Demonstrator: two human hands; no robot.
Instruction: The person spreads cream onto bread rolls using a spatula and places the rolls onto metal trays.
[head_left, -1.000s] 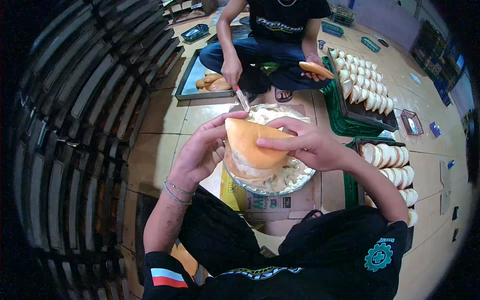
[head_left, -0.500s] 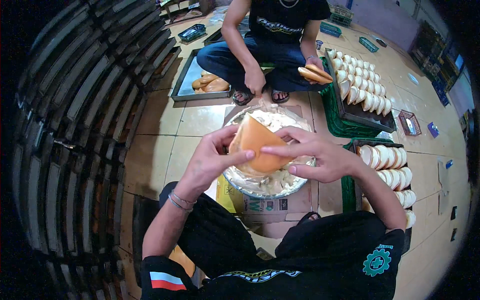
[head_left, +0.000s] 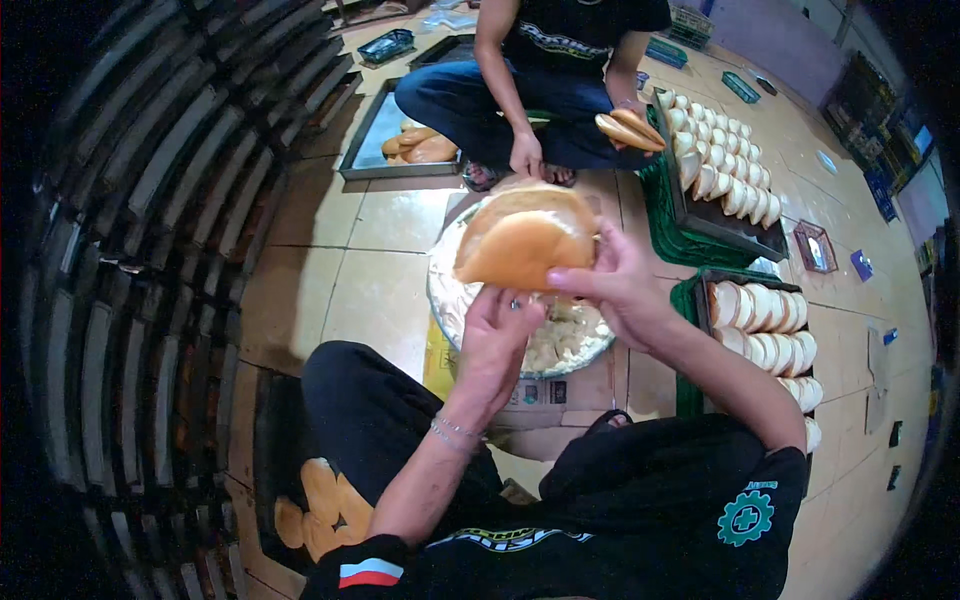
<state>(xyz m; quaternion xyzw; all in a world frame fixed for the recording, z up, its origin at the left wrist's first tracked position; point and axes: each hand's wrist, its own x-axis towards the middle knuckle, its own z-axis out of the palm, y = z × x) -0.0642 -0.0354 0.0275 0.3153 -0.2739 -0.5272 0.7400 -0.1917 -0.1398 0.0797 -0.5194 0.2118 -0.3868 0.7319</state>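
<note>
A split round bread bun [head_left: 525,255] is raised above a wide bowl of pale cream [head_left: 590,340], its two halves overlapping and partly spread apart. My right hand [head_left: 625,285] grips its right edge, with the thumb on the near face. Just under the bun is my left hand [head_left: 497,335], fingers curled up by its lower edge; a small bluish glint shows between them, and what they hold is unclear. Across the bowl, a co-worker holds a split bun [head_left: 630,132] in one hand, while the other hand [head_left: 526,155] reaches down at the bowl's far side.
Cream-filled buns stand in rows in a far tray [head_left: 690,205] and a nearer tray [head_left: 715,345], both on green crates at my right. Plain buns lie in a tray [head_left: 375,165] at far left and beside my left knee [head_left: 320,500]. A dark slatted rack [head_left: 160,280] lines the left.
The bun has turned and its halves have spread apart. My left hand has left the bun's left side and moved right, beneath it. The co-worker's reaching hand has shifted slightly right.
</note>
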